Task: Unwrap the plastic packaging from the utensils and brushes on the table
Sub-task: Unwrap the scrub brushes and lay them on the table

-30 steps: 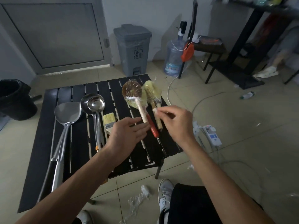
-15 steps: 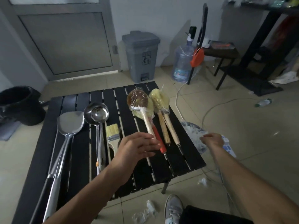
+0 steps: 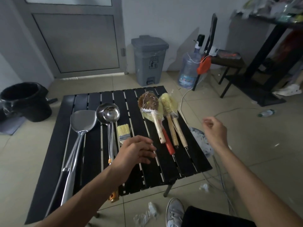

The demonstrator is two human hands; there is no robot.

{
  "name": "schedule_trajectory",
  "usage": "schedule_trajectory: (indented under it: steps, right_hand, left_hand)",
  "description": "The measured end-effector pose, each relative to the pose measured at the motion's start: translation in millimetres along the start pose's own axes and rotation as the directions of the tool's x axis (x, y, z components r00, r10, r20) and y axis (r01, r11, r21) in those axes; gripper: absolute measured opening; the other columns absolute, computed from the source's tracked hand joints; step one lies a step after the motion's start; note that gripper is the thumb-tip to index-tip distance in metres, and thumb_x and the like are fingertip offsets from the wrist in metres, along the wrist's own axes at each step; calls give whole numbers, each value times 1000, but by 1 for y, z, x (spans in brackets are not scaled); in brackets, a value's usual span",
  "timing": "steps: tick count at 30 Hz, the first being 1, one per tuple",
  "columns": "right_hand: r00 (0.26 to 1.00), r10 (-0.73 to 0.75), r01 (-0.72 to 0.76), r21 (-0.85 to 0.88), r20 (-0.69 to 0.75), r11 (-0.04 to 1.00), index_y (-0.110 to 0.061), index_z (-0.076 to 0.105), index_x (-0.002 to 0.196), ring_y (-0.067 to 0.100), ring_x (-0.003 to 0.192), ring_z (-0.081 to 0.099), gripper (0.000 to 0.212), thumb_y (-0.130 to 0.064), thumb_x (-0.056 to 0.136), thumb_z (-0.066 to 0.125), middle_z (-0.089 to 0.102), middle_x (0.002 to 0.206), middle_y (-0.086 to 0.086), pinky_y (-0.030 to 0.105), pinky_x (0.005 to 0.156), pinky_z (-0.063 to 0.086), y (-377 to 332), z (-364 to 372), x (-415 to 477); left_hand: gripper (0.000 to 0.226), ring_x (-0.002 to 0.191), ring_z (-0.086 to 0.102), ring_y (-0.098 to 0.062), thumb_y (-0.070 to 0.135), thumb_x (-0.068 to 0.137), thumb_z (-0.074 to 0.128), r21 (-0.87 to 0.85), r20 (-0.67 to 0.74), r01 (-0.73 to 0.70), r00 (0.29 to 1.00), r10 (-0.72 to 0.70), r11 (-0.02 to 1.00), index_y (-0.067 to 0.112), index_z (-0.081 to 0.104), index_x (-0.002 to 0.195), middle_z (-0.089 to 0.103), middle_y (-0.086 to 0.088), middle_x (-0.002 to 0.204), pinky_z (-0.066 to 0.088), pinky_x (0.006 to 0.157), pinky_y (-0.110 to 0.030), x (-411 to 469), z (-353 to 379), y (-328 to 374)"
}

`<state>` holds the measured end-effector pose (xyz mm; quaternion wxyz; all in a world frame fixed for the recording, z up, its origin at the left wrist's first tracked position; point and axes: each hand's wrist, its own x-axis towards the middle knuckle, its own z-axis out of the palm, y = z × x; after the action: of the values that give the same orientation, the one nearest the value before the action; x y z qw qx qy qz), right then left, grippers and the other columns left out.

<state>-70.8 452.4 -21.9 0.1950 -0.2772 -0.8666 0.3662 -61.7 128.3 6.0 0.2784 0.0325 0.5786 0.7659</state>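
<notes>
On the black slatted table lie a steel spatula, two steel ladles and a small paint brush. To the right lies a bundle of brushes: a brown round brush wrapped in clear plastic, and yellow bottle brushes with wooden handles. My left hand hovers above the table's middle, fingers loose, holding nothing. My right hand hangs off the table's right edge, fingers loosely curled and empty, above a crumpled plastic wrap on the floor.
A grey pedal bin and a water bottle stand behind the table. A black lined bucket sits at the left. Plastic scraps and cables lie on the floor near my shoe.
My right hand pulled plastic off the brush handles, swung right off the table and let it go onto the floor. The brush bundle now lies on the table. My left hand lifted clear of it.
</notes>
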Motion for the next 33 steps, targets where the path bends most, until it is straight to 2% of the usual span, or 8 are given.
schedule_trajectory:
  steps: [3, 5, 10, 14, 19, 25, 29, 33]
  right_hand:
    - [970, -239, 239, 4, 48, 971, -15, 72, 102, 6, 81, 67, 13, -26, 99, 65, 70, 90, -6, 24, 72, 57, -51, 14, -37]
    - [934, -317, 335, -98, 162, 937, -16, 72, 99, 4, 73, 66, 24, -39, 99, 64, 69, 85, -7, 20, 64, 56, -74, 31, -62]
    - [926, -192, 330, -454, 324, 828, -17, 65, 99, 18, 81, 67, 50, -66, 90, 63, 66, 91, 1, 34, 68, 57, -91, 62, -91]
    - [933, -184, 343, -602, 311, 722, -13, 67, 106, 21, 80, 63, 44, -55, 98, 59, 65, 92, 2, 31, 62, 42, -99, 77, -92]
    - [932, -175, 336, -571, 318, 749, -8, 67, 104, 22, 75, 59, 31, -37, 100, 55, 67, 90, 5, 32, 62, 42, -102, 87, -84]
    - [923, -245, 353, -397, 296, 847, -7, 62, 101, 16, 64, 57, 33, -39, 103, 51, 68, 85, 7, 28, 52, 38, -109, 84, -92]
    - [876, -278, 275, 68, 393, 959, -23, 63, 86, 7, 53, 61, 31, -50, 100, 55, 65, 67, -5, 19, 43, 42, -124, 62, -108]
    - [815, -277, 65, 395, 509, 916, -21, 68, 92, 5, 61, 65, 33, -49, 102, 55, 66, 67, -9, 22, 56, 52, -128, 47, -131]
  left_hand:
    - [15, 78, 73, -26, -1, 99, 56, 56, -34, 37, 999, -35, 998, 1, 69, 107, 75, -17, 93, 57, 63, -33, -6, -4, 2]
    - [19, 77, 74, -25, -3, 101, 52, 96, -64, 59, 997, -52, 994, 2, 69, 108, 76, -15, 92, 57, 64, -33, -9, -4, 4]
    - [20, 73, 74, -22, -2, 100, 54, 142, -102, 54, 994, -40, 988, 2, 71, 109, 78, -12, 90, 56, 58, -28, -16, -6, 8]
    - [21, 74, 74, -20, -2, 100, 53, 178, -88, 52, 995, -36, 983, 3, 71, 110, 78, -12, 93, 56, 58, -26, -18, -8, 8]
    - [22, 75, 74, -18, 1, 102, 50, 235, -47, 45, 998, -35, 971, 6, 71, 107, 78, -7, 90, 55, 60, -23, -15, -11, 7]
    - [22, 84, 77, -14, 8, 104, 51, 294, -59, 25, 998, -8, 955, 9, 72, 108, 79, -6, 94, 57, 66, -24, -13, -8, 3]
    - [24, 97, 76, -11, 32, 107, 53, 289, -72, -17, 997, 39, 957, 20, 60, 128, 74, -5, 112, 58, 81, -28, -11, -3, -1]
    - [30, 103, 76, -25, 37, 109, 49, 83, 32, 2, 999, -5, 997, 20, 60, 131, 74, -11, 112, 64, 84, -39, -16, 3, -5]
